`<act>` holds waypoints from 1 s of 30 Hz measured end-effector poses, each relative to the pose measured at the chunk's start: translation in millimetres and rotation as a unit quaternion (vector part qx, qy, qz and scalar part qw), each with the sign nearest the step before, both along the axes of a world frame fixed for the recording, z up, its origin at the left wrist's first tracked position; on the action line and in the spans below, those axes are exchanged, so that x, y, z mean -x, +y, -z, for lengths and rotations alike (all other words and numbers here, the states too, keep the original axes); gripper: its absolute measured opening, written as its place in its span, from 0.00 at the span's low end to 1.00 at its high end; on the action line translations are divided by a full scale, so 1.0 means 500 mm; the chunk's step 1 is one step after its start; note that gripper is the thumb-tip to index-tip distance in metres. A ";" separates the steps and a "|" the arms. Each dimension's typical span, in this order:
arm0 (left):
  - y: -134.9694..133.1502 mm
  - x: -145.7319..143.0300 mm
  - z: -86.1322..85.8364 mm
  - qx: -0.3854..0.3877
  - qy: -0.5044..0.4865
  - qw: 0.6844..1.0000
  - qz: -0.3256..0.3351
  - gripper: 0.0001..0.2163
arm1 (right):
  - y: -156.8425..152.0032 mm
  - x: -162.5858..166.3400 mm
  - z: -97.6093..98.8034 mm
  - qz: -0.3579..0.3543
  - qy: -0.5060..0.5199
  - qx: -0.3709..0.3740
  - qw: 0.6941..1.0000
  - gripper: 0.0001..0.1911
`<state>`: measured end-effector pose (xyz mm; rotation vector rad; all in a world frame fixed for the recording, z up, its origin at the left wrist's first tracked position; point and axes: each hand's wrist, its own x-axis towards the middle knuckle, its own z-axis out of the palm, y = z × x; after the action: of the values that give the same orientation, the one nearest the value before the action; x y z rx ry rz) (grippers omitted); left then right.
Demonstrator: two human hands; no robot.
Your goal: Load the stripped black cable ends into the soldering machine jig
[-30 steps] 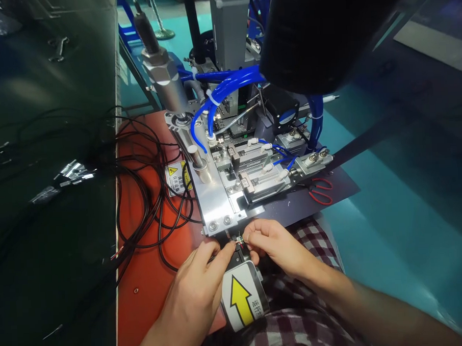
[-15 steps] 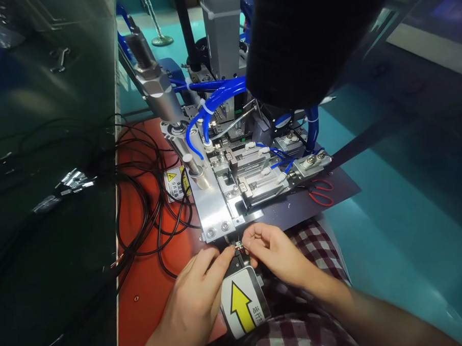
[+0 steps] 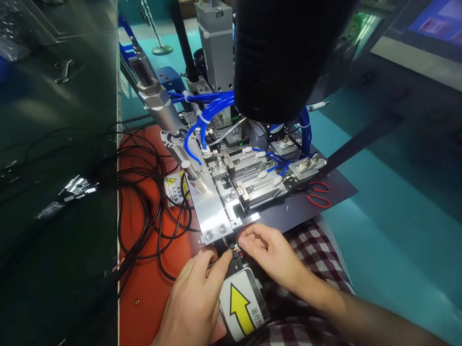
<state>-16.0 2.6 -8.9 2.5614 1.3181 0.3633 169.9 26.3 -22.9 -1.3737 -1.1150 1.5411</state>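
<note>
Thin wire ends, white and red with a small pale piece (image 3: pixel 238 250), show between my hands at the near edge of the metal fixture (image 3: pixel 214 214). My left hand (image 3: pixel 196 292) is closed, thumb and forefinger pinched on the wires from the left. From the right, my right hand (image 3: pixel 272 253) has its thumb and forefinger pressed together beside the same wires. What lies between its fingertips is too small to make out. Just below my fingers is a white label with a yellow arrow (image 3: pixel 240 308) on the machine's front.
Coiled black cables (image 3: pixel 141 217) lie on the orange board (image 3: pixel 146 329) at left. Red-handled pliers or snips (image 3: pixel 319 194) rest on the dark plate (image 3: pixel 290 216). A large black cylinder (image 3: pixel 279 53) hangs overhead. Blue air tubes (image 3: pixel 218 102) cross the fixture. A dark green mat (image 3: pixel 66 251) bears small metal parts.
The view has shifted a little. My right hand's fingertips have come slightly closer to the left ones, and more red wire shows between them.
</note>
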 end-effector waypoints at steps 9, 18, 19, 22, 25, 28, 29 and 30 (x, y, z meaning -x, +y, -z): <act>-0.002 -0.007 -0.006 -0.006 -0.014 1.000 -0.013 0.23 | -0.007 0.001 0.016 0.030 0.012 0.010 0.999 0.08; -0.004 -0.013 -0.007 0.003 -0.018 0.999 -0.029 0.23 | -0.012 -0.012 0.015 -0.020 0.100 0.114 0.988 0.15; -0.003 -0.013 -0.008 0.004 -0.019 0.999 -0.029 0.23 | -0.021 -0.009 0.013 -0.020 0.094 0.116 0.989 0.15; -0.002 -0.012 -0.013 0.000 -0.020 1.000 -0.022 0.21 | -0.043 -0.003 0.005 -0.010 0.016 0.071 0.997 0.12; -0.001 -0.009 -0.015 -0.003 -0.016 1.000 -0.003 0.20 | -0.045 -0.006 -0.007 -0.008 -0.123 -0.072 0.990 0.07; 0.002 -0.008 -0.014 -0.025 -0.018 1.000 0.004 0.19 | -0.028 -0.015 -0.018 -0.028 -0.175 -0.134 0.975 0.07; 0.003 -0.009 -0.015 -0.035 -0.016 0.999 0.005 0.19 | -0.021 -0.017 -0.019 -0.034 -0.151 -0.111 0.982 0.07; 0.003 -0.009 -0.016 -0.046 -0.011 0.999 0.005 0.20 | -0.015 -0.019 -0.017 -0.041 -0.111 -0.074 0.990 0.07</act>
<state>-11.4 3.9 -0.8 2.6300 1.3086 0.4588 179.3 19.0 -14.4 -1.4369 -1.4076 1.3548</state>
